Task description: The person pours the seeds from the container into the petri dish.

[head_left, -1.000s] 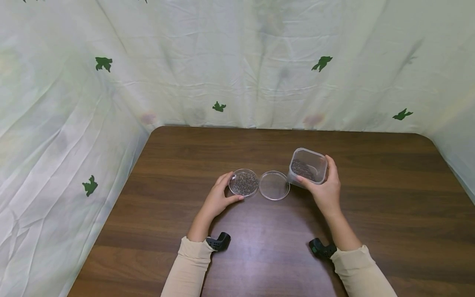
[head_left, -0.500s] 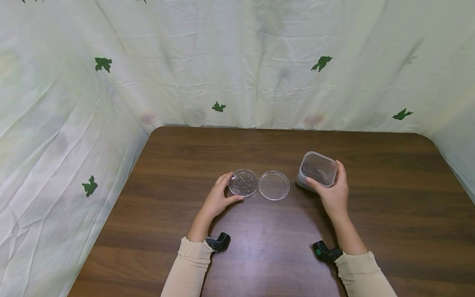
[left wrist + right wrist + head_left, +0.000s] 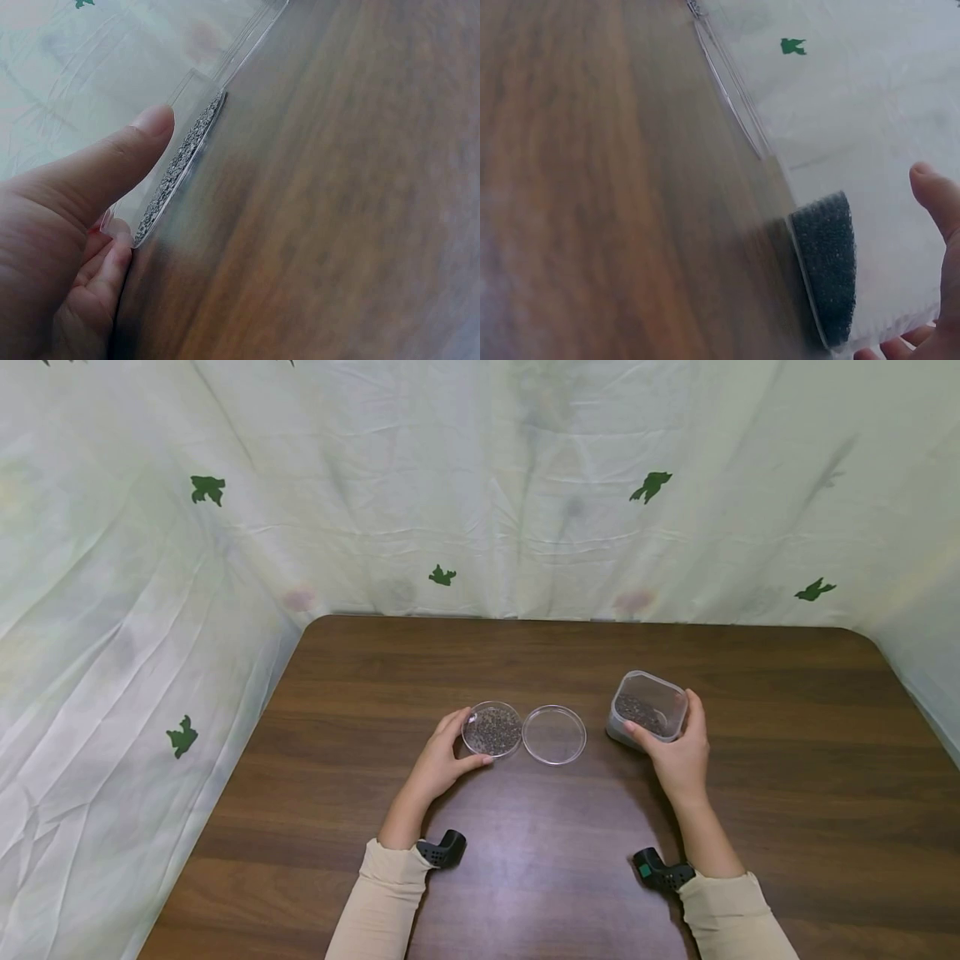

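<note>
— What do you see around the work place?

— A dark brown wooden tabletop (image 3: 525,643) with rounded far corners. The grain runs from left to right, and the near part shows a pale shine of light.

— And behind it?

— A white wrinkled cloth (image 3: 480,485) hangs as a wall at the back and on both sides. It meets the tabletop edge. Small green shapes (image 3: 651,487) are scattered on it. The light is soft and even, and some faint grey shadows fall on the cloth.

2 petri dishes (image 3: 492,730), 1 sq. tub (image 3: 647,711), 2 hands (image 3: 437,763).
</note>
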Available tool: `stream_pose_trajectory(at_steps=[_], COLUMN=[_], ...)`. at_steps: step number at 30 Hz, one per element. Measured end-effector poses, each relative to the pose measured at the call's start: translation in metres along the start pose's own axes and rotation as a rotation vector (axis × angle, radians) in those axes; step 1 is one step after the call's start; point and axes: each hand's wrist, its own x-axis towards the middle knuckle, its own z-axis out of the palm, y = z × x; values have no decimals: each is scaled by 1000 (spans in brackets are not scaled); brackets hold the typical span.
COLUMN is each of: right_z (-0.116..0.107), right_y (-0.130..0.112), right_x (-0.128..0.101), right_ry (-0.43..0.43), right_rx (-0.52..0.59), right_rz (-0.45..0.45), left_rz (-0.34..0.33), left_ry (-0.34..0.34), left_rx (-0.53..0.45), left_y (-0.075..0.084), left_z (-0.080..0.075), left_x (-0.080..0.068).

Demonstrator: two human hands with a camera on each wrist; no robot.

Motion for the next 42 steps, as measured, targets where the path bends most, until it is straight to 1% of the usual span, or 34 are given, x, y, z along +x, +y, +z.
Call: stream_pose_trajectory(at_steps=[4,10,14,18,23,25,30,37,42], right_z=[-2,-3,-3,-4,-4,-4,-4,-6,-6], right_y=[-2,-19,-28,-30,-30,-29,-28,-31,-34], right_x=[-1,-6,-9,-10,-11,-11,-9,-10,-10], right_ry=[-12,-30,-45,-61,-70,-69,-35,5,33], right_rx=[1,42,47,45,29,48,96,104,193], right_rz=[19,-24,-26,-7,5,-1,-37,-109,-192], left_rz=[4,7,7,11,9,6,10,5,-1], left_ry=[2,5,5,7,7,6,8,5,4], left_rx=[-1,-16,-13,-2,-12,-16,-15,-11,-10], left_y=[0,1,0,0,0,1,1,1,0], left_z=[0,0,0,0,0,0,-1,0,0], left_x=[0,0,0,0,0,0,1,1,1])
